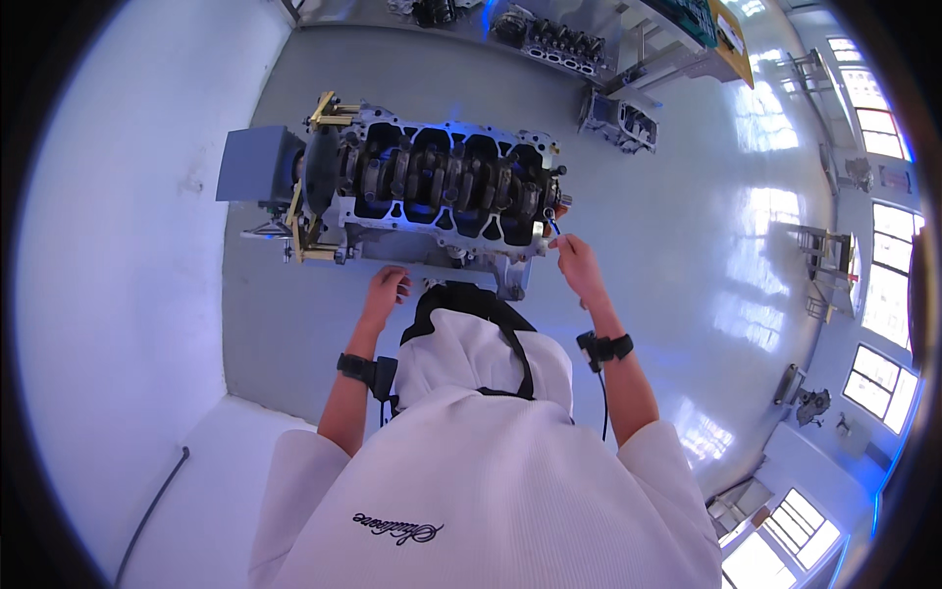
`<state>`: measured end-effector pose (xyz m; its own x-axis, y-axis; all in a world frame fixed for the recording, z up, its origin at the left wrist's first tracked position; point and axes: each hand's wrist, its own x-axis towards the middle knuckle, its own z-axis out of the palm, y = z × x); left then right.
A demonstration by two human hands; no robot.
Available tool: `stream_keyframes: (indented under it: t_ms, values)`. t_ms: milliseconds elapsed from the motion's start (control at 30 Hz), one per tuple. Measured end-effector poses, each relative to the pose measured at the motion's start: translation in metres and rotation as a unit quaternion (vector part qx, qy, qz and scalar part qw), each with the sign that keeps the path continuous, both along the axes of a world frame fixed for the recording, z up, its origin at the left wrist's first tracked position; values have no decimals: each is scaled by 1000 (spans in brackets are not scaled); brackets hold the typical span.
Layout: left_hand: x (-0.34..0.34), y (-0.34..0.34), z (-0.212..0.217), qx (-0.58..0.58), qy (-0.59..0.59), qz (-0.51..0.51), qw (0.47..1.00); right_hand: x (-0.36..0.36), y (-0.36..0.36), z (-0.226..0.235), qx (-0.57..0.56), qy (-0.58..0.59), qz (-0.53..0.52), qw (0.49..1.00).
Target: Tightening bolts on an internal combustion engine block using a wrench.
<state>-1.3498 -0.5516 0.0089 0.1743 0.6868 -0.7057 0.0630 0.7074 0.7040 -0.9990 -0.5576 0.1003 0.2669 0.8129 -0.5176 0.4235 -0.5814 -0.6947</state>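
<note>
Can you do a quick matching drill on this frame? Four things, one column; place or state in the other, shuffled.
Things:
1. left hand
2. right hand
3. grey box
4. crankshaft

Place or state:
A. mounted at the left end of the engine block
B. lying along the open top of the block
C. at the block's near right corner, fingertips by a small part
D. at the block's near edge, fingers curled

Pairs: 1-D, 2-C, 3-A, 4-B
</note>
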Motion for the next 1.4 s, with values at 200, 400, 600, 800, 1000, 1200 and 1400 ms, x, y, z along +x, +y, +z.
stream_keyframes:
  t_ms: [200,400,600,800,1000,1200,1400]
  values:
    - [10,-3,29,-2,55,6,998,35,7,-5,42,-153,110,981]
    - [33,-9,48,27,81,-1,996,29,15,7,-130,87,80,985]
    - [49,-12,78,85,94,12,992,-29,9,-19,-90,527,-159,830]
    - [52,-2,76,65,104,8,992,-37,10,-5,12,507,-143,850]
    - [74,8,65,64,77,-30,995,22,-6,-10,45,128,35,990]
    - [77,17,58,86,54,-84,991,46,0,-22,113,-66,101,986]
    - [51,28,54,62,53,-73,994,34,11,-4,51,-150,109,981]
